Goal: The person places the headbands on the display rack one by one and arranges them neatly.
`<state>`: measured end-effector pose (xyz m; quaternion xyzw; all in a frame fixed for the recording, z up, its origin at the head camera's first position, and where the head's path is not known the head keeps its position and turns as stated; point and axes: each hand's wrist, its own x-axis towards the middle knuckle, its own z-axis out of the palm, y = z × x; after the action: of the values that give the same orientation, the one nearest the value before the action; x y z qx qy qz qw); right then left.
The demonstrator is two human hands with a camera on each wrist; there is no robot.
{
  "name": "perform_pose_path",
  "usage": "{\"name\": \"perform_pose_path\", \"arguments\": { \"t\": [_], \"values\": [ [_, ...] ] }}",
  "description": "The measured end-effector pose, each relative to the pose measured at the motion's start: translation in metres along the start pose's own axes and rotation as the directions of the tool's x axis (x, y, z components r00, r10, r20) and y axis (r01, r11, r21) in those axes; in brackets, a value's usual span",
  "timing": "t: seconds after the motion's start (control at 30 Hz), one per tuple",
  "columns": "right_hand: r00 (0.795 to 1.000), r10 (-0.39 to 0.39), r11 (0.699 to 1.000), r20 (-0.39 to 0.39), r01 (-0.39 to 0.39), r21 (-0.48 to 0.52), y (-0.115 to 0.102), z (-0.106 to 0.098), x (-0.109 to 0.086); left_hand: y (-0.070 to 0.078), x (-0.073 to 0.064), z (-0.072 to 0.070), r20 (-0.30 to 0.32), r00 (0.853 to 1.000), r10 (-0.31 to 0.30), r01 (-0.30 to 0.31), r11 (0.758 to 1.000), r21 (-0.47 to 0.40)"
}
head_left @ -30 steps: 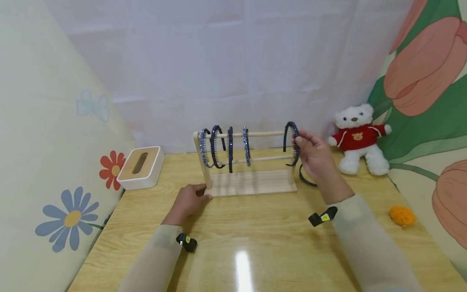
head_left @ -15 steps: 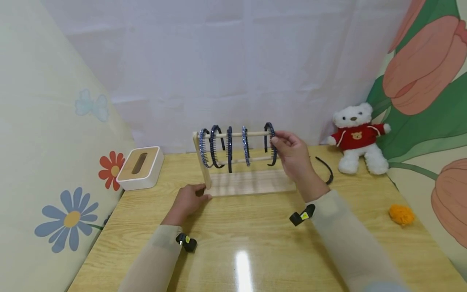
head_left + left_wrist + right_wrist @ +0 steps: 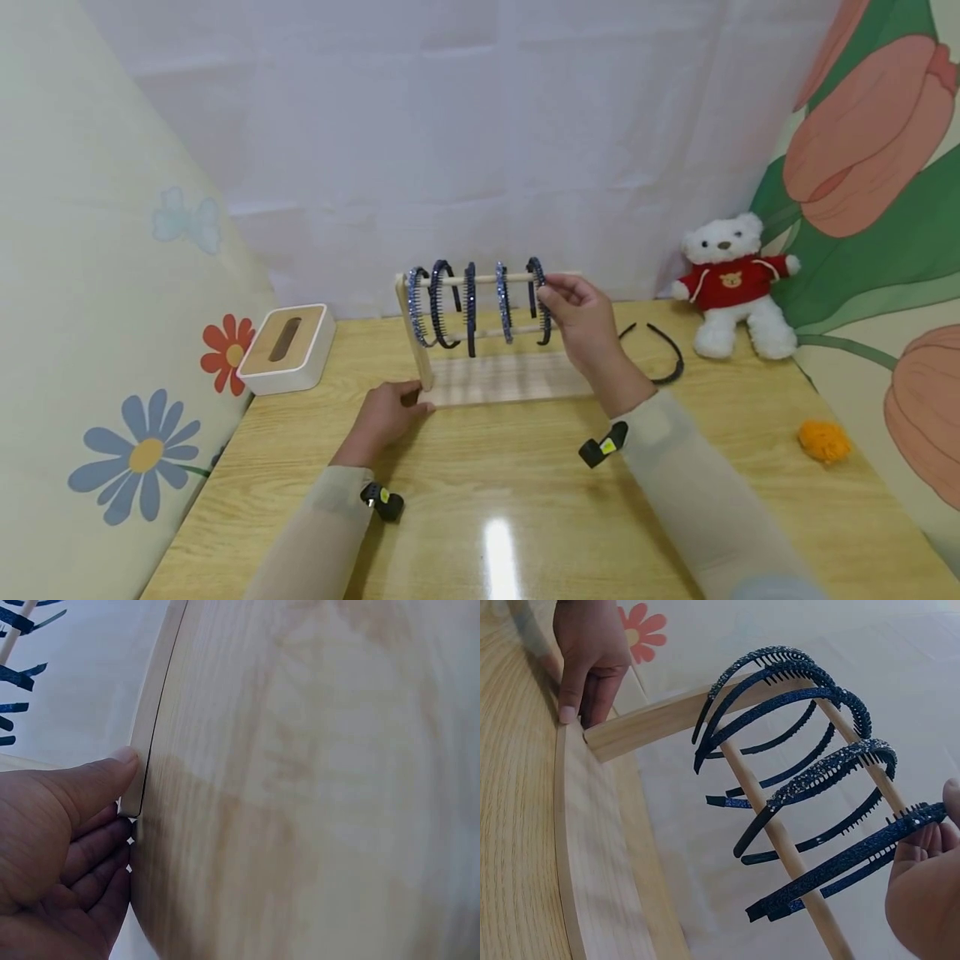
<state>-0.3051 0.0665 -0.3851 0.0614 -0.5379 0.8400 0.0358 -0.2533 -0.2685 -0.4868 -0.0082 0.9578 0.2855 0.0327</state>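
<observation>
A wooden headband rack point(image 3: 487, 382) with two rods stands on the table, several dark, toothed headbands hanging on it. At its left front corner my left hand point(image 3: 381, 418) pinches the base, the thumb on the base board point(image 3: 156, 712) and the other fingers curled beside its end. Between thumb and fingers my right hand point(image 3: 588, 327) grips the rightmost headband point(image 3: 832, 859), which hangs over the rods. Just left of it is a glittery silver-and-blue headband point(image 3: 821, 769), with a small gap between them. The remaining headbands point(image 3: 440, 312) sit closer to the left post.
A black headband point(image 3: 679, 367) lies on the table behind my right wrist. A white teddy bear in a red sweater point(image 3: 733, 282) sits at the back right, an orange bundle point(image 3: 824, 441) nearer the right edge. A tissue box point(image 3: 291, 348) stands at the left.
My right hand has slid the headband leftward along the rods, away from the rack's right end. The headband on the table has come into fuller view. My left hand stays at the base corner.
</observation>
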Motion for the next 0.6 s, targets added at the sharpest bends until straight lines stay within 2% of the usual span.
{"name": "perform_pose_path", "arguments": {
  "t": [0.27, 0.6],
  "values": [
    [1.0, 0.022, 1.0, -0.013, -0.022, -0.021, 0.0003, 0.0013, -0.0004, -0.0006, 0.0014, 0.0016, 0.009, 1.0, -0.019, 0.019, 1.0, -0.004],
    [1.0, 0.017, 0.999, -0.023, -0.018, -0.043, -0.0004, 0.0032, 0.0008, -0.0006, 0.0009, 0.0008, -0.008, 1.0, -0.002, 0.002, 1.0, 0.003]
  ]
}}
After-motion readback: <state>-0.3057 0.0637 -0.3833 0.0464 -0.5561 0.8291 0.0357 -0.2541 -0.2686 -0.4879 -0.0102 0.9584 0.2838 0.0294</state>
